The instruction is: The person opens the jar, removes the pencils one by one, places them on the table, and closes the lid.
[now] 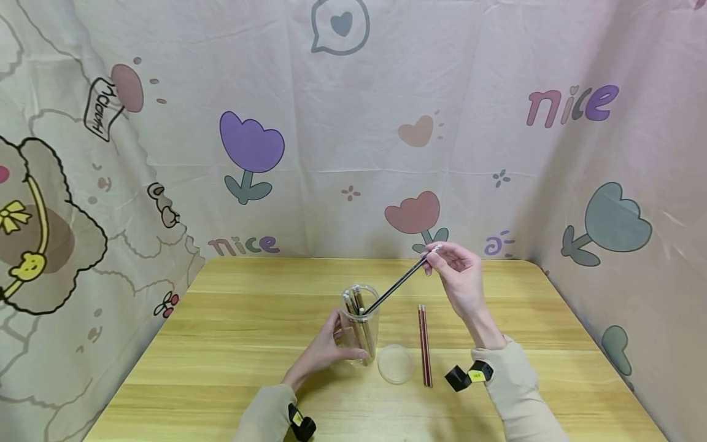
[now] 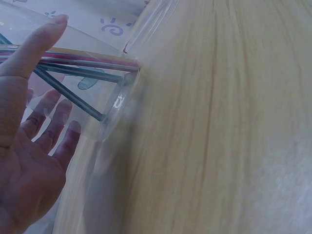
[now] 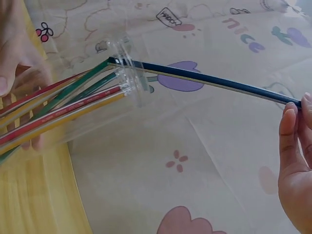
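"Where is the dark pencil point(image 1: 397, 285)?"

"On a slant, its lower end at the mouth of the clear jar point(image 1: 373, 333). It might be two lying side by side; I can't tell."

"And who has the top end?"

"The right hand point(image 1: 458, 273), fingers pinching it near the tip, above the counter point(image 1: 221, 344). The left hand point(image 1: 326, 351) curls around the jar, thumb in front."

"What worries you?"

"That slant. The low end could snag on the rim or on the red, yellow and green pencils point(image 3: 68, 112) leaning inside. A sideways push, with a loose left-hand hold, could tip the jar, which stands roughly upright midway between the counter's left and right edges."

"And a pinch so near the tip?"

"Little control over the far end, I'd judge; it could swing or slip."

"Anything beside the jar?"

"The clear lid point(image 1: 395, 364) lies just to its right, then two red pencils point(image 1: 424, 345). A brush from the right sleeve point(image 1: 513, 380) could set those rolling towards the right edge."

"Beyond that?"

"Only the printed cloth point(image 1: 353, 123) behind the far edge."
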{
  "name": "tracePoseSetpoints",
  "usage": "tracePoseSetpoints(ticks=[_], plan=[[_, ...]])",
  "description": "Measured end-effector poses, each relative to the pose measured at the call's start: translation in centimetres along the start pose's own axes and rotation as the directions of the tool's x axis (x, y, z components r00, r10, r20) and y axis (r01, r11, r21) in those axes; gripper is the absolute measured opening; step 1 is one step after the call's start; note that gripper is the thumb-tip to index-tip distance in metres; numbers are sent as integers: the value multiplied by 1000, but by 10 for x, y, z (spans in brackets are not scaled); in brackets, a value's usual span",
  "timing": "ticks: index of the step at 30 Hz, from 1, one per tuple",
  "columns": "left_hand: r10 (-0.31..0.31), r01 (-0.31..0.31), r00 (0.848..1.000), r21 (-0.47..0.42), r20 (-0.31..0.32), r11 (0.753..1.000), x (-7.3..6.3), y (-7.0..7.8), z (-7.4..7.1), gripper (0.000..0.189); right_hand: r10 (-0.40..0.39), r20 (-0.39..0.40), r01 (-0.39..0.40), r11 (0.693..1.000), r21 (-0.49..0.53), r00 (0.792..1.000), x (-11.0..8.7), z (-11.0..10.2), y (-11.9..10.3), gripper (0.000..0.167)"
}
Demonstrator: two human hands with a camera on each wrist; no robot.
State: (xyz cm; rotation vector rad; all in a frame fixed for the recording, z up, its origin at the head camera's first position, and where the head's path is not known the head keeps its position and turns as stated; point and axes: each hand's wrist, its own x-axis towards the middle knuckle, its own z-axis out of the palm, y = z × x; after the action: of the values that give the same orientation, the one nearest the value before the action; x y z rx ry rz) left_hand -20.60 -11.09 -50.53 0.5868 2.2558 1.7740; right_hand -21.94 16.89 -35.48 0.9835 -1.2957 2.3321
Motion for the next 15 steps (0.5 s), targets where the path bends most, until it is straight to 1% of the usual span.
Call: tracePoseSetpoints(ticks=[1, 6, 8, 15], plan=[[-1, 1, 1000, 0, -1, 1000, 0, 0, 0, 85, -8, 1, 8, 1000, 30, 1000, 0, -1, -1, 24], [-5, 5, 1000, 0, -5, 1000, -1, 0, 0, 87, -22, -8, 23, 993, 113, 1000, 1, -4, -5, 21], [-6, 6, 1000, 0, -5, 1000, -1, 0, 0, 88, -23, -20, 25, 995, 99, 1000, 1, -6, -6, 18], [-8, 8, 1000, -1, -3, 1000, -1, 0, 0, 86, -31, -42, 36, 993, 112, 999, 1, -13, -11, 16]])
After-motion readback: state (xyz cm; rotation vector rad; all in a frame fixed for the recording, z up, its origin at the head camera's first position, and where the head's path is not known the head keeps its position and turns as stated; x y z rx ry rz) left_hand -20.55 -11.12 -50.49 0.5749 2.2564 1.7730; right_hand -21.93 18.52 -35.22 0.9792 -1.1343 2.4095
